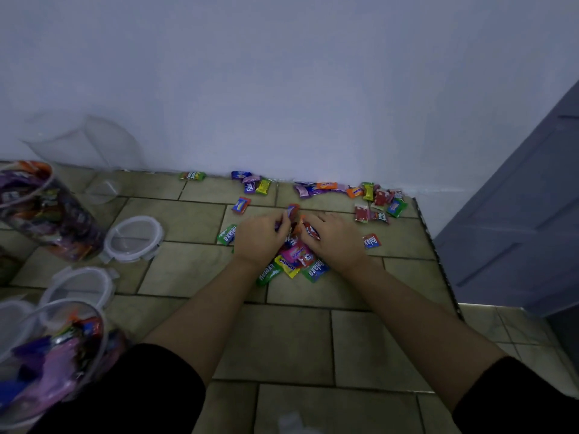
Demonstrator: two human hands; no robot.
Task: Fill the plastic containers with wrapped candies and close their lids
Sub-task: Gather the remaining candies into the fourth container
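Wrapped candies [294, 261] sit in a loose pile on the tiled floor [282, 339] between our hands, with more strung along the wall [376, 198]. We'd expect them to be light, small and crinkly, with slick wrappers that slide on each other and on tile. So scoop a bunch from both sides, or pinch by the twisted ends; single picks look slow. They don't look fragile, so a firm squeeze should be fine. The left hand [260, 236] is curled, knuckles up, fingertips pinching a blue-red candy at the top of the pile. The right hand [335, 239] is also curled, fingers wrapped over a red candy, palm down on the heap. Neither hand is spread wide. The containers are well apart to the left: one part-filled and open [56, 355] near our knee, one packed full and tilted [44, 211], and one empty by the wall [84, 142]. Lids [133, 238] lie loose on the floor beside them. It's a long carry, so a loose grip may shed pieces.
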